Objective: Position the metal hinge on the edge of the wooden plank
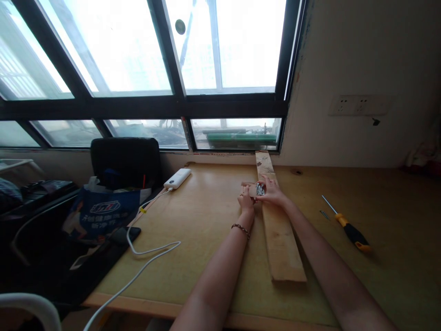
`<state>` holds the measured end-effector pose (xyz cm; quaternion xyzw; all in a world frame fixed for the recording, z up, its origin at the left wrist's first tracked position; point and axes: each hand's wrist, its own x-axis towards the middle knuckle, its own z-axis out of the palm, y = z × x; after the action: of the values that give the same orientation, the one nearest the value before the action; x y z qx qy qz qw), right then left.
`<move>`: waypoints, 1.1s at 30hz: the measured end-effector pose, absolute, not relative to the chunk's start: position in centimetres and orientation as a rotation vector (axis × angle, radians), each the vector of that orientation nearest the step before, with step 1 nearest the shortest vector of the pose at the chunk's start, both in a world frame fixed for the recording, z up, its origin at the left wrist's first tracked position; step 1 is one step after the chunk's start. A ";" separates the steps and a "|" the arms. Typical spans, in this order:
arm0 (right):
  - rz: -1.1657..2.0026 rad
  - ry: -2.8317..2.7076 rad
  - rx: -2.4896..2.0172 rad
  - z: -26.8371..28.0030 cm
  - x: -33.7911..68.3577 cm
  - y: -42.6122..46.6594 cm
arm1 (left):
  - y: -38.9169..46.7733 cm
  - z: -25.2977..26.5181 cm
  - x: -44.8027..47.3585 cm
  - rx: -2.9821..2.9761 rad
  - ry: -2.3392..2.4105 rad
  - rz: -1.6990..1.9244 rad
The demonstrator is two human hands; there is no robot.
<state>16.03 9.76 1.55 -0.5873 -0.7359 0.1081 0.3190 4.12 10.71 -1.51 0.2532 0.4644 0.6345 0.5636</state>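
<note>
Both hands far out on the counter [206,257] — left hand [245,200] and right hand [272,192] pinching a small metal hinge [260,189] against a block [248,185], atop the plank [280,239]. Screwdriver [347,227] well right, untouched.

Metal piece [260,189]: too small to identify, partly covered by the right hand [272,193].
Small wood block [248,187]: mostly hidden by the left hand [245,201].
Forearms: cut off at bottom edge.
Bag [99,214] lettering: blurred.

Bright black-framed windows [144,59] above a wooden desk [206,230], pale wall [361,55] with sockets [358,105] right.
</note>
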 end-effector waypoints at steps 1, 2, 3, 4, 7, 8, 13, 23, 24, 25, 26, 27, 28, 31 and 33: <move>0.288 -1.932 -1.535 1.6 16.0 9.7 | 10.8 -1.5 3.8 0.612 1.141 1.537; 0.292 -1.929 -1.528 1.7 16.0 9.7 | 10.9 -1.4 3.4 0.644 1.201 1.589; 0.297 -1.925 -1.525 1.7 16.0 9.7 | 11.1 -1.5 3.0 0.687 1.276 1.644; 0.306 -1.922 -1.524 1.8 16.0 9.7 | 11.3 -1.6 2.6 0.737 1.363 1.699; 0.342 -1.922 -1.518 1.9 16.0 9.7 | 11.9 -2.0 1.8 0.888 1.534 1.742; 0.351 -1.923 -1.513 2.0 16.1 9.7 | 12.1 -2.2 1.6 0.925 1.548 1.716; 0.365 -1.928 -1.486 1.9 16.2 9.9 | 12.1 -2.4 1.7 1.137 1.678 1.552; 0.370 -1.940 -1.502 1.7 16.3 9.9 | 9.6 -0.9 2.8 1.538 2.220 1.133; 0.370 -1.941 -1.503 1.7 16.3 9.9 | 9.5 -0.9 2.9 1.534 2.230 1.125; 0.369 -1.941 -1.502 1.8 16.3 9.9 | 9.5 -0.9 3.0 1.535 2.236 1.122; 0.370 -1.941 -1.498 1.8 16.3 9.8 | 9.5 -0.9 3.0 1.539 2.239 1.123; 0.372 -1.941 -1.492 1.8 16.3 9.8 | 9.5 -0.9 3.0 1.541 2.241 1.126; 0.377 -1.941 -1.486 1.9 16.3 9.8 | 9.5 -1.0 3.0 1.538 2.241 1.133; 0.396 -1.935 -1.468 2.0 16.3 9.6 | 9.6 -1.1 3.0 1.521 2.238 1.154; 0.423 -1.921 -1.451 2.0 16.3 9.5 | 9.7 -1.1 3.0 1.516 2.239 1.153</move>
<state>16.33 9.53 2.00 -0.5580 -0.7386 0.1626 0.3415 2.99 9.65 -1.08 0.5131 0.7578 0.3903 0.1005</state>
